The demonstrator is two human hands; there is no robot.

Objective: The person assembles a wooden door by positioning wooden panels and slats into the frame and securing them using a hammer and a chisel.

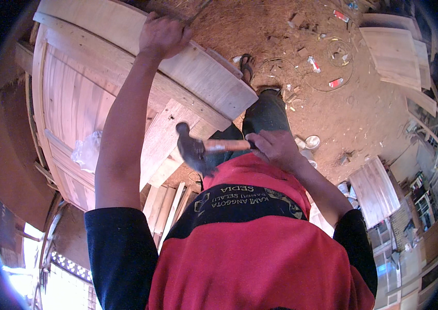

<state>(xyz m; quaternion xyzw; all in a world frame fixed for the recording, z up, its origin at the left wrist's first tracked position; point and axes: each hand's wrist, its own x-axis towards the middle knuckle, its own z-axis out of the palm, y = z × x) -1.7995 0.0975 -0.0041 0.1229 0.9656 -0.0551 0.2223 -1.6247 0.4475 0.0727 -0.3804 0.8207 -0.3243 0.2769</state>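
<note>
My right hand (277, 149) is closed round the handle of a claw hammer (219, 145). The hammer lies level in front of my waist, its dark head (191, 148) to the left and slightly smeared by motion. Farther off, at the upper left, my left hand (161, 35) is closed at the top edge of a long wooden board (203, 77). A thin dark rod (198, 12) sticks out of that fist toward the upper edge of the view; its kind cannot be made out. Below the board stands a panelled wooden piece (74, 85), perhaps a door.
A clear plastic bag (87, 151) lies on the panelled piece. Wood strips (166, 206) lean under it. Brown dirt floor (353, 111) carries litter, red-and-white packets (335, 82) and a wire coil (339, 53). Wooden panels (392, 54) lie at the far right; another pale panel (375, 191) stands nearer.
</note>
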